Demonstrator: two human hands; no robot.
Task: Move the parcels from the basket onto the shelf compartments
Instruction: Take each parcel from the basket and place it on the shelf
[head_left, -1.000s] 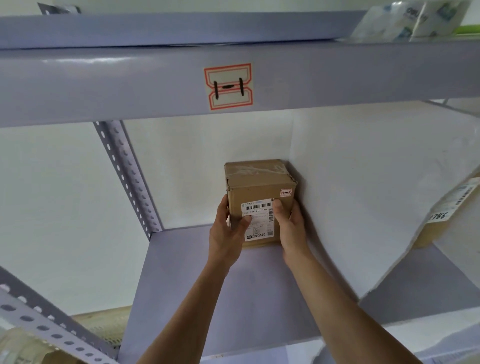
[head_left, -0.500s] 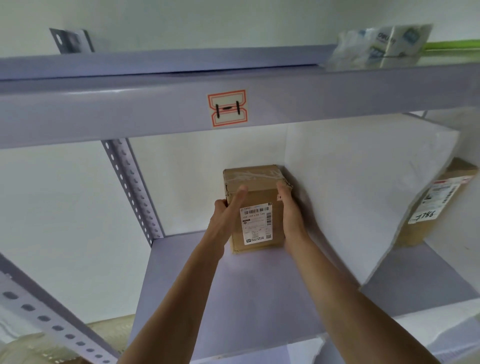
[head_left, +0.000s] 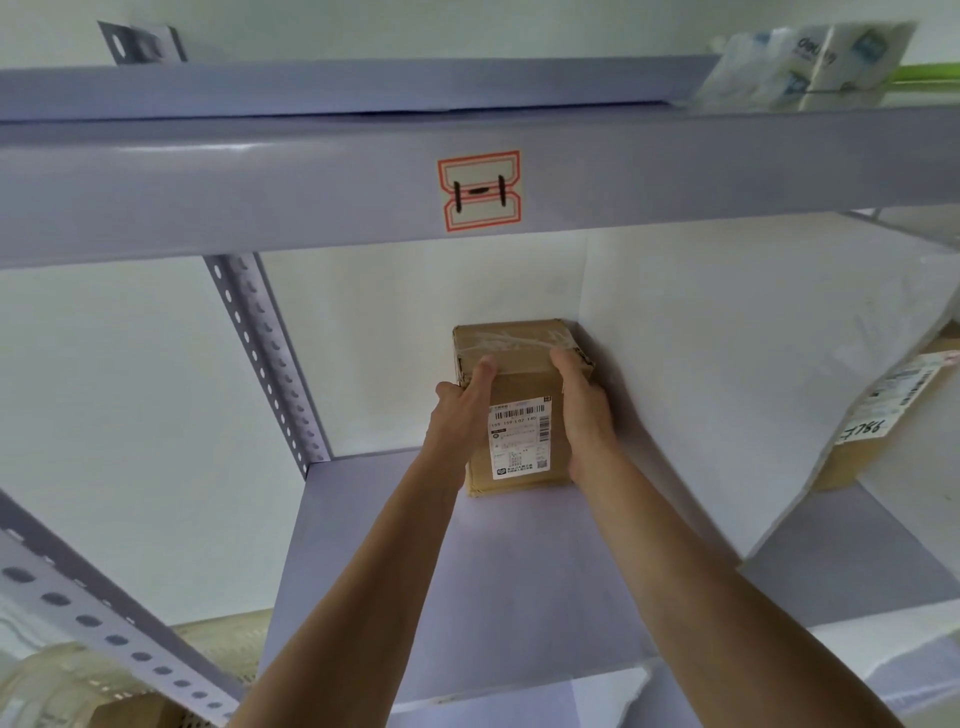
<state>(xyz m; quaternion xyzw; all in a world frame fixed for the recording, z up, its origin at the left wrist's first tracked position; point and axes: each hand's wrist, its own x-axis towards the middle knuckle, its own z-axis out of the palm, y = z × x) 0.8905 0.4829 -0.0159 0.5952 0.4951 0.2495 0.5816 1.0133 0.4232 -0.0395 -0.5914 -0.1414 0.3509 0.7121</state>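
A brown cardboard parcel (head_left: 519, 358) with a white barcode label stands upright at the back right corner of a grey shelf compartment (head_left: 415, 571), against a white divider (head_left: 727, 364). My left hand (head_left: 460, 421) grips its left side, fingers curled over the front top edge. My right hand (head_left: 584, 410) presses its right side next to the divider. The cream perforated basket (head_left: 218, 649) shows at the lower left, below the shelf; a brown parcel (head_left: 130, 714) lies inside it.
A second labelled parcel (head_left: 878, 415) leans in the compartment to the right of the divider. The upper shelf beam (head_left: 260, 182) carries a red-bordered sticker (head_left: 480, 189). White plastic-wrapped packs (head_left: 810, 57) sit on the top shelf. A perforated upright (head_left: 270, 358) stands left.
Both hands have slid up from the parcel's lower front to its sides and top edge. The parcel stands deeper in the corner and the view has tilted slightly down.
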